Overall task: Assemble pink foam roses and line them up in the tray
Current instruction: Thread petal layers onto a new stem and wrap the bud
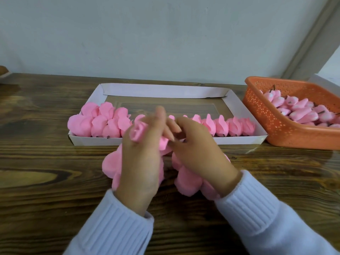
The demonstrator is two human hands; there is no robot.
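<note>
A white cardboard tray (pixel 165 90) lies across the table's middle. Several pink foam roses (pixel 228 127) stand in a line along its near wall, with a fuller cluster (pixel 99 120) at its left end. My left hand (pixel 141 162) holds a pink rose bud (pixel 137 132) near the fingertips, in front of the tray. My right hand (pixel 198 153) meets it and pinches a pink foam petal (pixel 163 144) between the two hands. Loose pink petals (pixel 185 179) lie on the table under both hands, partly hidden by them.
An orange perforated basket (pixel 272 126) at the right holds several pink buds (pixel 301 111) with dark stems. The table (pixel 46 162) is dark wood. A pale wall rises just behind the tray. A white box corner (pixel 325 83) shows behind the basket.
</note>
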